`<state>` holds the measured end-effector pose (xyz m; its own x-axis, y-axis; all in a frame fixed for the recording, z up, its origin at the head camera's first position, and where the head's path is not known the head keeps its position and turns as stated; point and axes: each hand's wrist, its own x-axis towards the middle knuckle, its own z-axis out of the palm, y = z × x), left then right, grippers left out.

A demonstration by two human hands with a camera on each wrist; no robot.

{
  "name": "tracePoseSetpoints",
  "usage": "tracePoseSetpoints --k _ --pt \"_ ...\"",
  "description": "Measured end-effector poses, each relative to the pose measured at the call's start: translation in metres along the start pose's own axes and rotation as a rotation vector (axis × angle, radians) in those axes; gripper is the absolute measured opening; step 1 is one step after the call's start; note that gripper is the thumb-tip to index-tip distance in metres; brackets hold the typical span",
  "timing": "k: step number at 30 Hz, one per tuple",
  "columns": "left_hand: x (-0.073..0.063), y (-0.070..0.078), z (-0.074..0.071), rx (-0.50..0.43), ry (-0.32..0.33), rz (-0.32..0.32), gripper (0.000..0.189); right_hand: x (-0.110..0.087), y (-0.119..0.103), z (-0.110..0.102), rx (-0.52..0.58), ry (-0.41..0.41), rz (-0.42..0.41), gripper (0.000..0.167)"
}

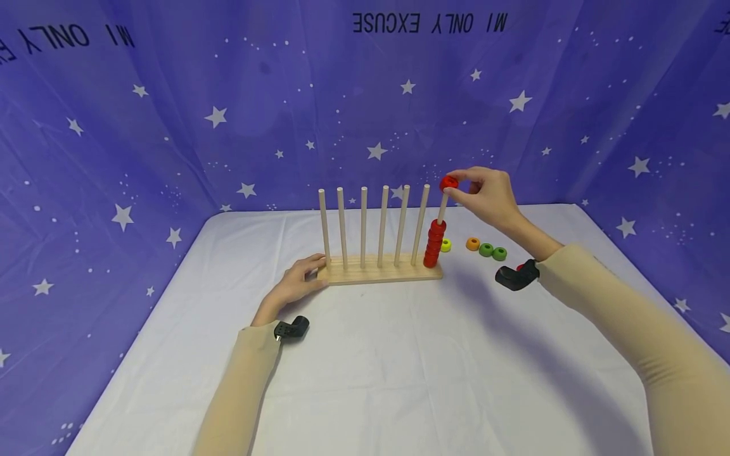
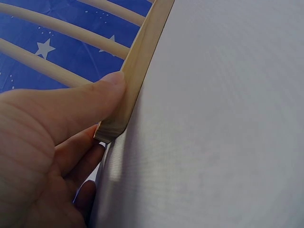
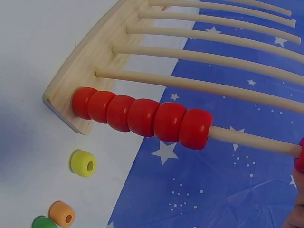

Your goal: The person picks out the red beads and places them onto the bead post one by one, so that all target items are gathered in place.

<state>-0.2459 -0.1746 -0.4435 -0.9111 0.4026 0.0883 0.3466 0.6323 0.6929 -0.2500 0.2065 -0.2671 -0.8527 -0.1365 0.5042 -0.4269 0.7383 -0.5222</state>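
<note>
A wooden peg rack (image 1: 376, 276) with a row of upright pegs stands on the white table. Several red beads (image 1: 435, 244) are stacked on its rightmost peg, also seen as a red row (image 3: 142, 117) in the right wrist view. My right hand (image 1: 489, 195) pinches another red bead (image 1: 448, 184) between thumb and fingers at the top of that same peg. At the rack's left end, my left hand (image 1: 298, 278) grips the base (image 2: 135, 71), thumb (image 2: 111, 88) on the front edge and fingers behind. The other pegs carry no beads.
Right of the rack lie a yellow bead (image 1: 446, 245), an orange bead (image 1: 473, 244) and two green beads (image 1: 486, 250). A red bead (image 1: 520, 267) is partly hidden by the right wrist camera (image 1: 516, 276). A starry blue curtain (image 1: 376, 114) surrounds the table.
</note>
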Motion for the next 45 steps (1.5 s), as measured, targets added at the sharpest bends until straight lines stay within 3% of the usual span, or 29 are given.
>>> tracePoseSetpoints --k 34,45 --pt "0.0 0.001 0.0 0.005 -0.01 -0.01 0.058 -0.008 0.007 0.01 0.009 -0.06 0.038 0.03" --pt "0.001 0.001 0.0 -0.005 -0.006 0.002 0.058 -0.012 0.012 0.014 0.002 -0.065 0.004 0.03"
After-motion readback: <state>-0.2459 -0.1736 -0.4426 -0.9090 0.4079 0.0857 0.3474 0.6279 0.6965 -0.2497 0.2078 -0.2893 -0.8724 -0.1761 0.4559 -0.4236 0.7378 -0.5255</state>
